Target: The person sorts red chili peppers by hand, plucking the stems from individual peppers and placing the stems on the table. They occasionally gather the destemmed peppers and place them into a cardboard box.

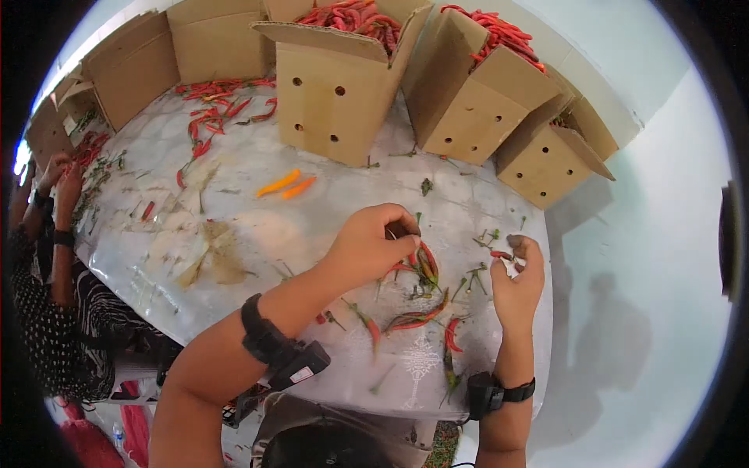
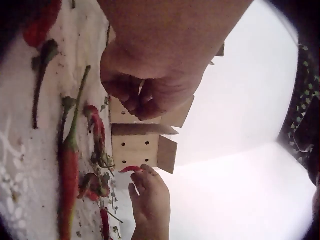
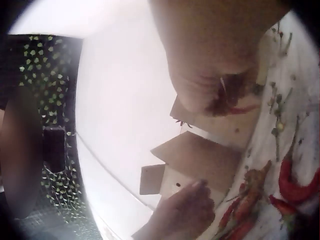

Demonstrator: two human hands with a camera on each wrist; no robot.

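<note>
1. Head view: the left hand (image 1: 368,246) is clenched, its fingertips bunched just above the loose chillies (image 1: 417,318) on the bench (image 1: 257,234). I cannot tell whether it pinches a stem. The right hand (image 1: 516,281) holds a small red chilli (image 1: 500,254) by the fingertips alone, near the bench's right edge. So light a pinch could let the pod slip, and from there it would likely go over the edge. Torn stems (image 1: 476,277) lie among the pods, so a careless sweep could mix the two. The cardboard boxes (image 1: 335,101) behind are heaped above their rims, and a knock might spill them.

2. Left wrist view: the left hand (image 2: 142,92) shows its fingers curled into the palm, with only a pale sliver between them, too small to name. Beyond it the right hand (image 2: 150,200) has the small red chilli (image 2: 131,169) at its fingertips. The loose chillies (image 2: 70,175) lie directly below. Both hands are bare, so juice from a broken pod could sting the skin.

3. Right wrist view: this view is blurred. The right hand (image 3: 215,75) grasps the small red chilli (image 3: 243,108) above the bench, and the left hand (image 3: 182,212) is a little apart from it. The loose chillies (image 3: 292,182) lie alongside. A hard tug could tear the pod's flesh instead of parting the stem cleanly.
</note>
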